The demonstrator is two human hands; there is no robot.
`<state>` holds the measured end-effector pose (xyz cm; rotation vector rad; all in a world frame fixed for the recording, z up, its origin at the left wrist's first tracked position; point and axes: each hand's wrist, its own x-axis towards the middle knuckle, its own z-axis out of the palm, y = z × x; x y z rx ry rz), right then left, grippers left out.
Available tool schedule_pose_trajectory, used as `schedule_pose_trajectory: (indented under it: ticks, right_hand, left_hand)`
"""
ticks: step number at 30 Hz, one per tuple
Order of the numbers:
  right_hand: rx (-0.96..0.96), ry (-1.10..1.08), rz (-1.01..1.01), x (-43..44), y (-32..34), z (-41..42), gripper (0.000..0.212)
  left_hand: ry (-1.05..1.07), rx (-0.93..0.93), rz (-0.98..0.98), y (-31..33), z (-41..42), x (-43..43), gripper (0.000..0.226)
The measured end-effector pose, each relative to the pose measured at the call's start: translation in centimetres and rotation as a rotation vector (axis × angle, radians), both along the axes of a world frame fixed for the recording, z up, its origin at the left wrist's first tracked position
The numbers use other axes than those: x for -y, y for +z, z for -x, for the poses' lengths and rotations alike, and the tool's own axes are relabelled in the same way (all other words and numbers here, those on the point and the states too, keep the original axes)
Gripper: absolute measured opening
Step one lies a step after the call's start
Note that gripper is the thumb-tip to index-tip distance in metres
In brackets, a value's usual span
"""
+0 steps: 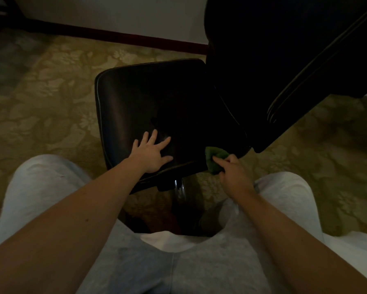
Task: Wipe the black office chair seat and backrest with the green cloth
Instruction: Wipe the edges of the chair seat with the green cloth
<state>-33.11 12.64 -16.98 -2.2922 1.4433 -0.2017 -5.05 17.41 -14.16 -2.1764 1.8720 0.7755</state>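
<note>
The black office chair seat (148, 98) fills the middle of the view, with its tall backrest (284, 60) rising at the right. My left hand (150, 152) lies flat on the near part of the seat, fingers spread. My right hand (233, 168) grips the bunched green cloth (215, 159) and holds it against the seat's near right corner, close to the base of the backrest. Part of the cloth is hidden under my fingers.
A patterned olive carpet (51, 98) surrounds the chair. The chrome chair post (179, 187) shows under the seat's near edge. A dark baseboard (114, 37) and pale wall run along the back. My knees in grey trousers (51, 179) flank the chair.
</note>
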Motion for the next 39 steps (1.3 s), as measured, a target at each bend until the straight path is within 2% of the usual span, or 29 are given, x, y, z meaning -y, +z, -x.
schedule_pose_trajectory:
  ticks: [5,9,17,25,33,39]
  right_hand:
    - [-0.061,-0.122,0.093,0.4,0.3,0.1,0.053]
    - [-0.041,-0.241,0.071,0.6,0.0,0.1,0.054]
    - [-0.033,-0.047,0.033,-0.2,-0.4,0.2,0.053]
    - [0.072,-0.231,0.006,1.5,-0.6,1.2,0.053]
    - [0.053,-0.003,-0.062,-0.4,-0.5,-0.2,0.051]
    - [0.072,-0.186,-0.010,1.0,0.1,0.7,0.053]
  left_hand:
    - [0.011,0.006,-0.007,0.2,0.3,0.0,0.073]
    - [0.017,0.009,0.001,0.2,1.1,0.0,0.073]
    - [0.015,-0.014,0.020,0.1,1.7,-0.2,0.073]
    - [0.036,0.009,-0.013,0.4,2.2,0.1,0.073]
    - [0.015,0.025,-0.003,-0.1,1.7,0.1,0.073]
    - [0.022,0.015,-0.015,0.0,1.8,0.1,0.073]
